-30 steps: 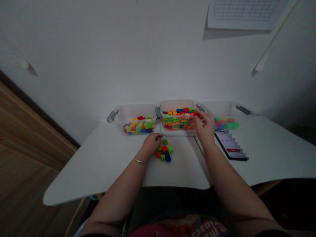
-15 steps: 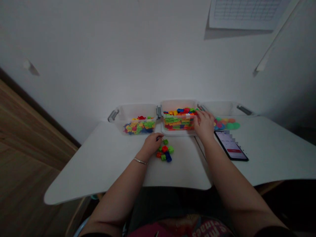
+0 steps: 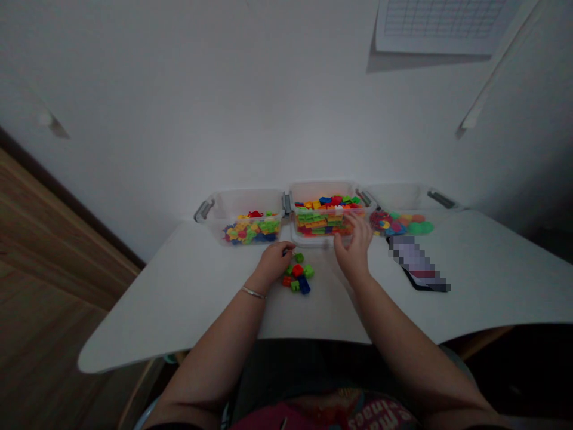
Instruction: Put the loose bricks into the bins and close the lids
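My left hand [image 3: 274, 263] rests on the table at the left edge of a small pile of toy building blocks [image 3: 304, 284]. Its fingers are curled together, and a small dark bit shows at the fingertips, too little to name. Red, green, orange and dark blue pieces make up the pile. My right hand [image 3: 354, 246] is in front of the middle clear box [image 3: 324, 239], fingers apart, with nothing visible in them. Colourful building blocks nearly fill that box.
A clear box [image 3: 219, 206] of mixed small plastic pieces stands at the left. On the right, another clear box [image 3: 398, 194] holds round coloured pieces. A phone [image 3: 416, 266] lies in front of it on the white table [image 3: 179, 310]. The wall rises behind.
My right hand has drawn back from the right side of the middle box, toward me and to the left. My left hand and the block pile stay nearly where they were.
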Available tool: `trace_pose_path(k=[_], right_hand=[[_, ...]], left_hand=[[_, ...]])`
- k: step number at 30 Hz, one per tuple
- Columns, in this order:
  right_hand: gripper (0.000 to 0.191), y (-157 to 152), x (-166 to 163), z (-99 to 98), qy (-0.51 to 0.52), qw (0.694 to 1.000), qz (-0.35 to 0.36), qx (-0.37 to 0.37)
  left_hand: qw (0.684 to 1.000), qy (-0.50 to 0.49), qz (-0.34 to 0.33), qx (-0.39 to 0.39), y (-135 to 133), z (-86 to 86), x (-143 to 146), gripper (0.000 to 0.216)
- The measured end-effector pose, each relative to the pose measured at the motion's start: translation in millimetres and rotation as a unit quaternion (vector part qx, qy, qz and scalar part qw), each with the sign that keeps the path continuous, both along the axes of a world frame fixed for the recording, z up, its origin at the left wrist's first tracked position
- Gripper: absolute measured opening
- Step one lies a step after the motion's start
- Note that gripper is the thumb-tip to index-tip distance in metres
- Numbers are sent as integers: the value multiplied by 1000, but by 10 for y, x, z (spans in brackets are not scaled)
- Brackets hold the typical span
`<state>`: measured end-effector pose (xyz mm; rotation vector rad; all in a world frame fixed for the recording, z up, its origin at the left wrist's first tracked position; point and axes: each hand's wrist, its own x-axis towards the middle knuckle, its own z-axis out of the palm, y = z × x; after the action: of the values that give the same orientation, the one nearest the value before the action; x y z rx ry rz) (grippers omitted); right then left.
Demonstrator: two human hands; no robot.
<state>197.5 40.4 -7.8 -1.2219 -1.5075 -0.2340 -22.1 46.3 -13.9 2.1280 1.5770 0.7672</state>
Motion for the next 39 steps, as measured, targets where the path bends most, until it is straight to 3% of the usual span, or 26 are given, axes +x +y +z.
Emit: trace_pose_path(k=[5, 9, 12, 17, 20, 25, 28, 32, 35, 39], right_hand=[[43, -44, -210, -246, -76, 968, 192, -139], [38, -18, -205, -317, -118, 941, 245, -203], [38, -5, -189, -310, -157, 932, 261, -199], [55, -4, -225, -299, -199, 922, 267, -198], [44, -27, -231, -287, -200, 924, 257, -202], [17, -75, -166, -241, -180, 944, 179, -210], [21, -90, -134, -223, -162, 951, 137, -223], [37, -76, -157, -229, -162, 943, 211, -199], [35, -45, -193, -265, -190, 921, 284, -190], [27, -1, -200, -342, -193, 914, 280, -220]], left_hand=[[1000, -11, -6, 8, 7, -15, 21, 32], [1000, -12, -11, 6, -2, -8, 17, 34], [1000, -11, -16, 1, 3, -12, 12, 36], [1000, -9, -20, 3, 16, -31, 3, 36], [1000, -8, -18, 5, 15, -32, 4, 36], [1000, 0, -11, 4, 12, -17, 12, 35], [1000, 4, -10, 6, 10, -9, 10, 35], [1000, -1, -17, 13, 6, -17, 8, 35], [1000, -5, -17, 13, 6, -28, 10, 36], [1000, 4, -13, 10, 10, -32, 16, 35]])
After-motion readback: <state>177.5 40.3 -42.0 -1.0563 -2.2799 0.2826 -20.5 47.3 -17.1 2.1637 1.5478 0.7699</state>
